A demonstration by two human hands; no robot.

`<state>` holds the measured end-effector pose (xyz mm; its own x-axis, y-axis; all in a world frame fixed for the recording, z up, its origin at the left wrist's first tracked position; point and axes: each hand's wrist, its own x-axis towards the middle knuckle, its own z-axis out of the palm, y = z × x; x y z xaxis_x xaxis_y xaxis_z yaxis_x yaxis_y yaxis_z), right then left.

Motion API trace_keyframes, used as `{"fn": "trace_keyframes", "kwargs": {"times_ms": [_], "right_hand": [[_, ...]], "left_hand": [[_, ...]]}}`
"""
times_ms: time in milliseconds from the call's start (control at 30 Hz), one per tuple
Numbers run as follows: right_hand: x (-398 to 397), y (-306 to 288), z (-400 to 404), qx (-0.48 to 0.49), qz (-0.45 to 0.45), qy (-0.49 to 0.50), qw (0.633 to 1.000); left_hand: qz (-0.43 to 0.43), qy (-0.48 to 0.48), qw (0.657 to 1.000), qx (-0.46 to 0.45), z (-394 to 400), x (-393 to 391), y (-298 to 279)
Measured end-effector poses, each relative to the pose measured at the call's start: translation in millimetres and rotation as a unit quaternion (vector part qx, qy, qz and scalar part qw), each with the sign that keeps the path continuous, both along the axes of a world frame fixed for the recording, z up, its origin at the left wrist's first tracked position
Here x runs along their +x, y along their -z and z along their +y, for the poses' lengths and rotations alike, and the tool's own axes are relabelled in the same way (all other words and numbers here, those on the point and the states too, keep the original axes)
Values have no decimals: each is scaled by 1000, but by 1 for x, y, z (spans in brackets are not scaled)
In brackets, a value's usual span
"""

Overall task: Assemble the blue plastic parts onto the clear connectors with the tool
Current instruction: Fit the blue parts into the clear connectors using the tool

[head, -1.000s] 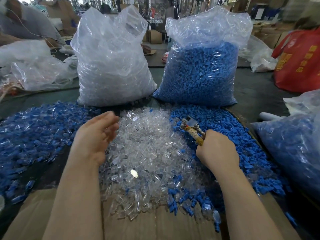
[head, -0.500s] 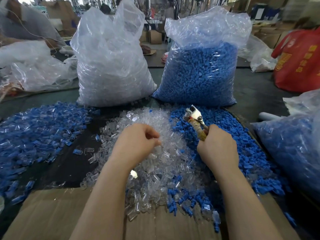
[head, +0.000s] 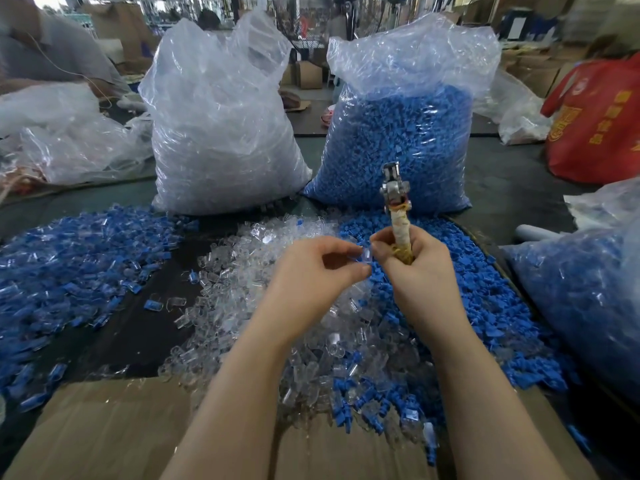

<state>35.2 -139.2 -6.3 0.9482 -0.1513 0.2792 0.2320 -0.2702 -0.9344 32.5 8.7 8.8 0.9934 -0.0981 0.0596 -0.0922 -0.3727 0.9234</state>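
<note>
Head view: left hand (head: 313, 271) pinches a clear connector (head: 365, 253) against the right hand (head: 415, 268), whose fingers grip the tool (head: 394, 199). Left of the clear pile (head: 263, 306), assembled pieces (head: 69, 258) lie heaped; full bags suggest plenty remains.

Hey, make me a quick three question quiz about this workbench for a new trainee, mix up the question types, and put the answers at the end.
1. True or false: the right hand grips the tool with its metal head pointing up.
2. What does the left hand pinch at its fingertips? A) a clear connector B) a rubber band C) a red bag
3. Fill in: the loose pile of blue parts lies to the ____ of the loose clear connectors.

Key
1. True.
2. A, the clear connector, held right beside the right thumb.
3. Right.
</note>
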Motion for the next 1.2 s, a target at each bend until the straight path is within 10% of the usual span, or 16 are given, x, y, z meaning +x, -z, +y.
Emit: {"fn": "trace_keyframes", "kwargs": {"times_ms": [700, 800, 933, 1200], "right_hand": [[-10, -12, -4, 36, -2, -137, 990], [-1, -6, -9, -102, 41, -4, 994], [5, 9, -19, -374, 173, 162, 897], [6, 22, -22, -455, 226, 151, 848]], "left_hand": [[-18, 1, 994, -111, 5, -1, -3], [-14, -35, 986, -160, 9, 0, -2], [1, -79, 958, -275, 15, 2, -5], [47, -45, 942, -329, 18, 2, -4]]}}
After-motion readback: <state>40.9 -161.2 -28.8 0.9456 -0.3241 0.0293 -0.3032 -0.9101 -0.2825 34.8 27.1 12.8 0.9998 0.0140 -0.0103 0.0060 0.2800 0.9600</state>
